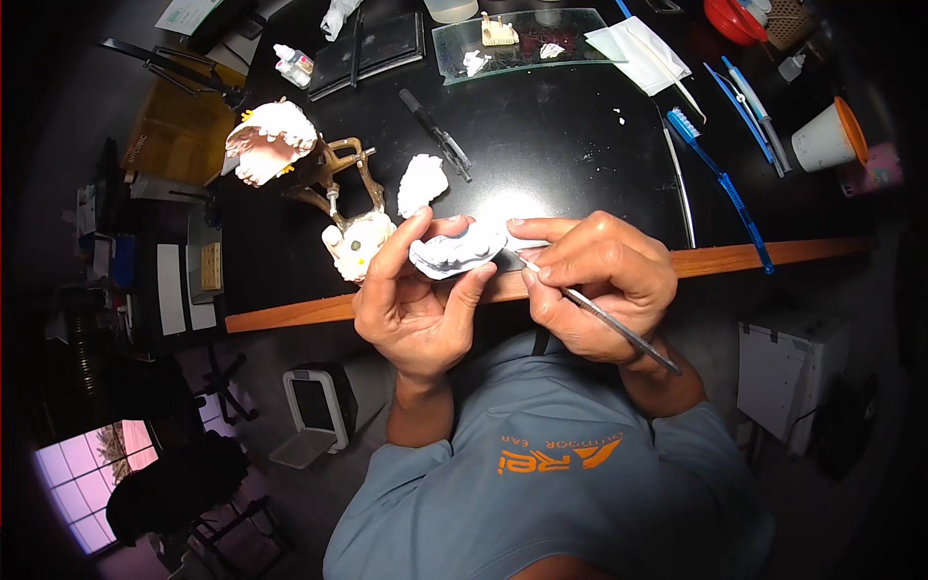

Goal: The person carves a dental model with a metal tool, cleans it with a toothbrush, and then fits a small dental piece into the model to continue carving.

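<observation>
In my left hand (411, 304) is a white plaster dental cast (459, 251), pinched between fingers and thumb near the table's front edge. My right hand (611, 280) grips a thin metal dental carving tool (623, 332) like a pen. The tool's tip points toward the cast's right side; whether it touches cannot be made out. The right index finger reaches to the cast's right end. Just beyond the left hand lies a white plaster piece (422, 184). To its left, a metal articulator (338, 164) carries an upper cast (273, 145) and a lower cast (360, 247).
A black pen-shaped tool (435, 133) lies on the black table. Farther back are a glass slab (459, 60) with small white pieces, a dropper bottle (294, 66) and a white sheet (638, 58). On the right are a blue toothbrush (723, 184) and an orange-rimmed cup (825, 137).
</observation>
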### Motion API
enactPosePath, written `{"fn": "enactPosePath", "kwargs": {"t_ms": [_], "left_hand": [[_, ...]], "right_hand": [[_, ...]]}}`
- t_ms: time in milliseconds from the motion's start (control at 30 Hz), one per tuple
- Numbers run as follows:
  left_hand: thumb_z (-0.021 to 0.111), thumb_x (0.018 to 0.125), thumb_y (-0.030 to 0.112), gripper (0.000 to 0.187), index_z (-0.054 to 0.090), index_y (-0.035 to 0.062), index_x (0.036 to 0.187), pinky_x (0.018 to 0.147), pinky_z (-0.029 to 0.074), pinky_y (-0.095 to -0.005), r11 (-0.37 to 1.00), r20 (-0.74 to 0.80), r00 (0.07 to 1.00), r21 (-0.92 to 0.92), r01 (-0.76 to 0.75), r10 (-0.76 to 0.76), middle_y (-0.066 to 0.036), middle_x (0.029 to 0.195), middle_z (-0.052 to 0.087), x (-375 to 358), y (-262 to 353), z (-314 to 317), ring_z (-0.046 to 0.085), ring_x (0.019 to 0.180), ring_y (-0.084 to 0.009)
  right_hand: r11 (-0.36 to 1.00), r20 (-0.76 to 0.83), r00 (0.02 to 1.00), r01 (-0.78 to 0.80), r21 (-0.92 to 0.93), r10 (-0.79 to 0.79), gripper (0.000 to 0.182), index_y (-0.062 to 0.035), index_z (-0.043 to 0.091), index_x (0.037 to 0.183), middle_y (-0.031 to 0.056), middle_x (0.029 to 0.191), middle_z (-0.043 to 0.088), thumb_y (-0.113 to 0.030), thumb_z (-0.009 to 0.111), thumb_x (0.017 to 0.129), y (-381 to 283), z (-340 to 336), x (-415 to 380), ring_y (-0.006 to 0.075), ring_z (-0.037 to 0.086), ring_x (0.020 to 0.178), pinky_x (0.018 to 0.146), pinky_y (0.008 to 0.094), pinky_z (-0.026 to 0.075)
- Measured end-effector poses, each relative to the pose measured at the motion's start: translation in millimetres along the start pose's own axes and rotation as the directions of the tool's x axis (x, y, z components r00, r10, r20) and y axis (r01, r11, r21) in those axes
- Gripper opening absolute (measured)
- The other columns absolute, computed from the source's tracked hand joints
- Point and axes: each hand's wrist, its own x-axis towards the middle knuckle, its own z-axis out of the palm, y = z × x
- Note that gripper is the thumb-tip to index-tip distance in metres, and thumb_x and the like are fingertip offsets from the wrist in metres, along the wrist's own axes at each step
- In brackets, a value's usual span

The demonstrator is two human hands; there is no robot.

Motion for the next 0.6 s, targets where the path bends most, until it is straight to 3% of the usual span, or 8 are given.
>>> {"fn": "enactPosePath", "kwargs": {"t_ms": [100,300,400,467,500,600], "left_hand": [[0.088,0.084,-0.01,0.068,0.058,-0.0097,0.144,0.099,0.064,-0.0377,1.0,-0.003,1.0,0.008,-0.02,0.02,-0.023,0.118,0.075,0,-1,0,0.076,0.112,-0.0273],[0.09,0.082,-0.01,0.071,0.058,-0.0089,0.146,0.099,0.064,-0.0391,0.997,0.012,0.997,0.026,-0.071,0.071,-0.022,0.121,0.072,1,-4,-4,0.076,0.112,-0.0289],[0.087,0.084,-0.012,0.073,0.054,-0.0101,0.149,0.1,0.065,-0.0406,0.999,0.008,0.999,-0.024,-0.044,0.045,-0.024,0.124,0.071,3,-4,-4,0.075,0.113,-0.0302],[0.083,0.086,-0.013,0.073,0.05,-0.0112,0.152,0.101,0.065,-0.0418,0.987,0.02,0.999,-0.158,0.04,-0.037,-0.025,0.127,0.07,2,1,-2,0.075,0.115,-0.0312],[0.076,0.09,-0.018,0.071,0.045,-0.0123,0.154,0.104,0.065,-0.0435,0.979,0.039,0.997,-0.191,0.072,-0.066,-0.028,0.131,0.069,4,6,-1,0.074,0.12,-0.0348],[0.071,0.093,-0.02,0.069,0.043,-0.0121,0.155,0.105,0.064,-0.0435,0.968,0.073,0.993,-0.228,0.108,-0.093,-0.031,0.136,0.067,7,7,-4,0.072,0.126,-0.0388]], "right_hand": [[0.999,0.051,0.997,0.05,0.001,-0.05,0.021,-0.001,0.073,0.086,0.0134,0.083,0.076,0.014,0.081,0.075,1,-1,-1,0.0366,0.082,0.098,0.081,0.0409,0.068],[0.997,0.088,0.993,0.077,0.032,-0.08,0.021,-0.0018,0.073,0.086,0.0128,0.082,0.075,0.015,0.079,0.074,-1,-4,1,0.0364,0.082,0.097,0.082,0.0405,0.068],[0.997,0.029,0.999,0.034,0.074,-0.036,0.021,-0.0013,0.072,0.086,0.012,0.08,0.073,0.015,0.077,0.075,1,-3,-2,0.0325,0.082,0.092,0.087,0.0447,0.069],[0.996,0.037,0.999,0.019,0.087,-0.023,0.02,-0.0008,0.071,0.087,0.0118,0.079,0.071,0.016,0.076,0.076,3,-3,0,0.0282,0.08,0.086,0.09,0.0472,0.07],[0.995,0.043,0.999,0.01,0.095,-0.014,0.02,-0.0005,0.07,0.087,0.0117,0.079,0.071,0.016,0.075,0.077,3,-3,0,0.0261,0.08,0.084,0.091,0.0485,0.07],[0.993,0.01,0.999,-0.051,0.11,0.05,0.021,0.0007,0.073,0.086,0.0109,0.083,0.074,0.016,0.079,0.073,0,-1,-2,0.0301,0.083,0.094,0.086,0.0386,0.07]]}}
